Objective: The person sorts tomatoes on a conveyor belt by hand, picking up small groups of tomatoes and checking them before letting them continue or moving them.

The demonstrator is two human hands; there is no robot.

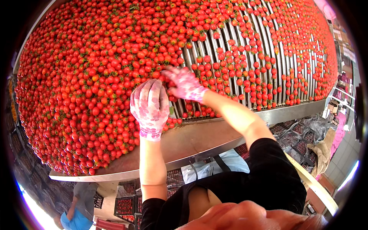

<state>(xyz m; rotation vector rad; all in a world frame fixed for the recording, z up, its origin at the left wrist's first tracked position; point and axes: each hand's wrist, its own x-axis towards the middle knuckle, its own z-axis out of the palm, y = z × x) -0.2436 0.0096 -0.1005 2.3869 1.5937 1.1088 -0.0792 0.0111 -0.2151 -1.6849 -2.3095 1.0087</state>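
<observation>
A deep spread of red cherry tomatoes [95,83], many with green calyxes, covers the sorting table in front of me. My left hand [150,107], in a white-and-pink flowered glove, rests with bent fingers against the near edge of the heap. What lies under its palm is hidden. Just right of it, my right hand [186,84] in a matching glove is blurred. Its fingers reach left over the tomatoes, with the thumb apart and nothing visible between. Beneath and beyond it run bright metal rollers [214,49], with tomatoes scattered in rows along them.
A sloping metal ledge [192,138] borders the table on my side, and a steel side rail [293,110] continues right. Black crates [125,205] with tomatoes stand below. Another person [82,204] is at lower left. Plastic-covered crates [304,138] are at lower right.
</observation>
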